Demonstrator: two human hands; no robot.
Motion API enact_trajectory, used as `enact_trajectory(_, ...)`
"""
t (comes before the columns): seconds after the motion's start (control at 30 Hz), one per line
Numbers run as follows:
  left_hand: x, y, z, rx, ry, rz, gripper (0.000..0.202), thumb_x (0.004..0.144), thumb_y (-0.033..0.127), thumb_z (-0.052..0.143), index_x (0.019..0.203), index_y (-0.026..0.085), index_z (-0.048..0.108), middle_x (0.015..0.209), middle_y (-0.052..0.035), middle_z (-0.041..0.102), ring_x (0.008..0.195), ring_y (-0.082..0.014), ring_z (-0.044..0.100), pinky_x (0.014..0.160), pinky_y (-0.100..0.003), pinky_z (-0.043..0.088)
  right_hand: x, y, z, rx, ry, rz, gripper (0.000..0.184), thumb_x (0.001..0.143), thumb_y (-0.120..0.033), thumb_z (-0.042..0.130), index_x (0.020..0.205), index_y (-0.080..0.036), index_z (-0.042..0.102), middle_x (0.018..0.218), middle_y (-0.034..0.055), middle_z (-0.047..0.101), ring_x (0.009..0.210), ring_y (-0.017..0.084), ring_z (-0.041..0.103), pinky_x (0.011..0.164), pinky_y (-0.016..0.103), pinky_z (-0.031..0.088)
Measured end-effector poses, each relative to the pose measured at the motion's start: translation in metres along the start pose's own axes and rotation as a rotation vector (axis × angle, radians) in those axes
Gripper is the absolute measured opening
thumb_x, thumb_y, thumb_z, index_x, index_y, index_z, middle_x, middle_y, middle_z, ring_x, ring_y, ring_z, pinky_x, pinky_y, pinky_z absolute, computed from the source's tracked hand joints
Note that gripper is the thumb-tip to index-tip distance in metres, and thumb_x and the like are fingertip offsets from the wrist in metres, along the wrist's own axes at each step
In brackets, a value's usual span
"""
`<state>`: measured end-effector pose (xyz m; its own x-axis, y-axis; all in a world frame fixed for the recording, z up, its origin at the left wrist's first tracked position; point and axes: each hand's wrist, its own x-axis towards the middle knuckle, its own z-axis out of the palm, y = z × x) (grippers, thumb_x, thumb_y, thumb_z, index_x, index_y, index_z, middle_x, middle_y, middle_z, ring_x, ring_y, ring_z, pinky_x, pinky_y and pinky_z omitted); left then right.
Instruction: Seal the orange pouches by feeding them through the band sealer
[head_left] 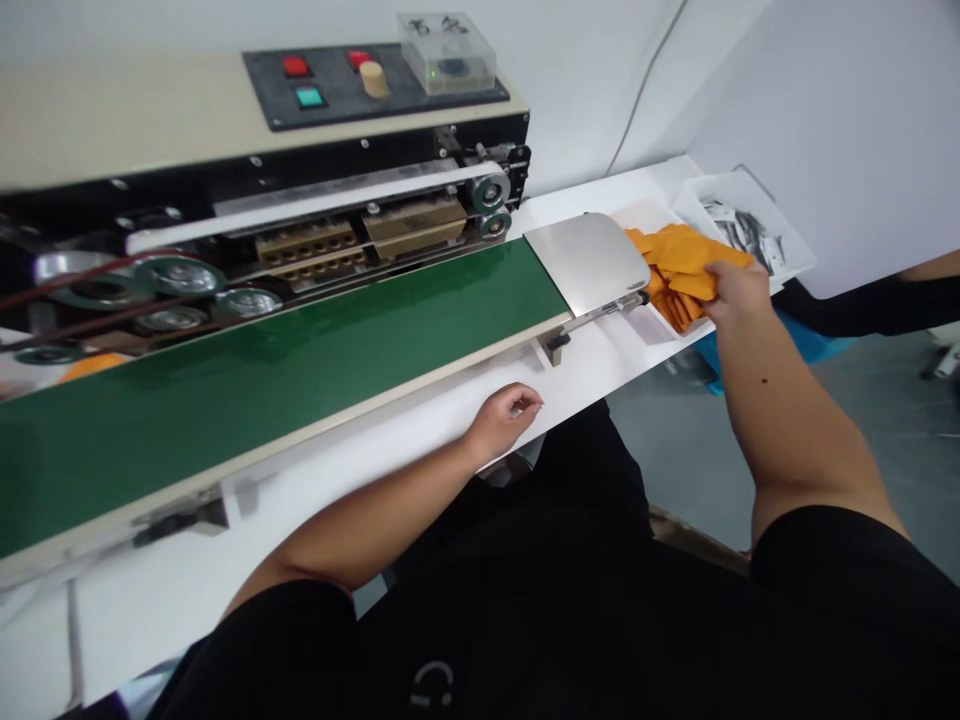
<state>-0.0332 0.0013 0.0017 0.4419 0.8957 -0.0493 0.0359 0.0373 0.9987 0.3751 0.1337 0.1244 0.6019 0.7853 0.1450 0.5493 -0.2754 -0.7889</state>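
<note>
At the right, my right hand is closed on an orange pouch over a white bin with more orange pouches in it. Whether it grips one pouch or several, I cannot tell. My left hand rests by the front edge of the white table, its fingers curled in towards the thumb and nothing visible in them. Between my hands and the machine runs a green conveyor belt, with a silver metal plate at its right end.
Behind the belt stands a band sealing machine with wheels, belts and a control panel. A second white bin holds small silver-grey packets. Another person's dark sleeve shows at the right. An orange item lies behind the belt's left part.
</note>
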Motion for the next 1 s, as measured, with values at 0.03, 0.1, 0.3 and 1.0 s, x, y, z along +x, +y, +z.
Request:
enact_trajectory(0.03, 0.0, 0.0, 0.0, -0.005, 0.001, -0.002, 0.007, 0.096, 0.026, 0.073, 0.099, 0.02, 0.076, 0.101, -0.0049, 0.076, 0.097, -0.0184, 0.07, 0.096, -0.033, 0.056, -0.006, -0.002, -0.006, 0.133, -0.01, 0.065, 0.066, 0.092, -0.001, 0.046, 0.156, -0.01, 0.06, 0.154, 0.0278, 0.068, 0.114, 0.025, 0.08, 0.091, 0.044, 0.063)
enact_trajectory(0.1, -0.001, -0.001, 0.001, -0.015, 0.006, -0.01, 0.011, 0.096, 0.031, 0.076, 0.099, 0.02, 0.076, 0.101, -0.0051, 0.076, 0.097, -0.0189, 0.069, 0.097, -0.034, 0.056, -0.029, -0.006, -0.018, 0.34, -0.051, 0.179, 0.068, 0.089, -0.006, 0.047, 0.154, -0.018, 0.063, 0.162, 0.0212, 0.064, 0.127, 0.026, 0.077, 0.096, 0.044, 0.063)
enact_trajectory(0.3, -0.01, 0.006, 0.002, -0.362, -0.1, -0.025, 0.056, 0.092, 0.062, 0.085, 0.129, 0.023, 0.068, 0.133, -0.0136, 0.072, 0.111, -0.023, 0.071, 0.093, -0.037, 0.063, -0.167, 0.0, -0.023, 0.57, -0.49, 0.37, 0.059, 0.068, -0.026, 0.089, 0.125, -0.031, 0.077, 0.137, 0.0057, 0.081, 0.125, 0.039, 0.078, 0.099, 0.056, 0.068)
enact_trajectory(1.0, -0.005, -0.003, 0.01, -0.329, 0.068, -0.139, 0.077, 0.087, 0.047, 0.094, 0.152, 0.024, 0.062, 0.146, -0.0138, 0.07, 0.121, -0.0269, 0.076, 0.105, -0.039, 0.064, -0.297, -0.026, 0.099, 0.738, -0.417, 0.211, 0.043, 0.092, -0.045, 0.082, 0.13, -0.035, 0.063, 0.126, 0.0036, 0.077, 0.118, 0.027, 0.077, 0.107, 0.049, 0.065)
